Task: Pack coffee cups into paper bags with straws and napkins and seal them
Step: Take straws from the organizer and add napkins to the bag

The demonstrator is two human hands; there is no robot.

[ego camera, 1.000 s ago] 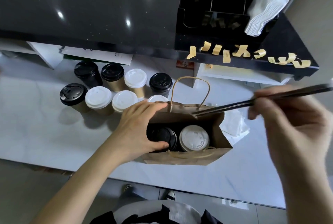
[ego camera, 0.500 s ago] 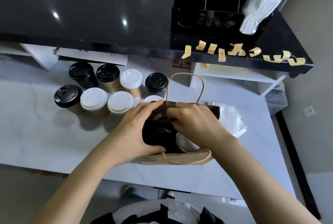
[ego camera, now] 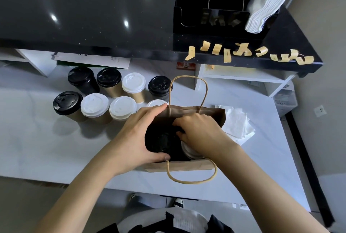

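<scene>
Spreading the paper bag (ego camera: 209, 113), left grip (ego camera: 138, 135) clasps its rim; right grip (ego camera: 198, 129) unclear inside.

Right hand (ego camera: 198, 133) inside paper bag (ego camera: 211, 114): fingertips hidden, so what they hold cannot be told. White-lidded cup (ego camera: 191, 153) in bag mostly covered by that hand. Black-lidded cup (ego camera: 162, 143) body hidden by bag wall and left hand (ego camera: 138, 137). White cup behind bag (ego camera: 155, 103): only lid rim shows. Napkin pile (ego camera: 236, 126) partly behind bag. Tape strips (ego camera: 226, 54): print too small to read. Organizer (ego camera: 211, 17) top cut off by frame edge.
</scene>
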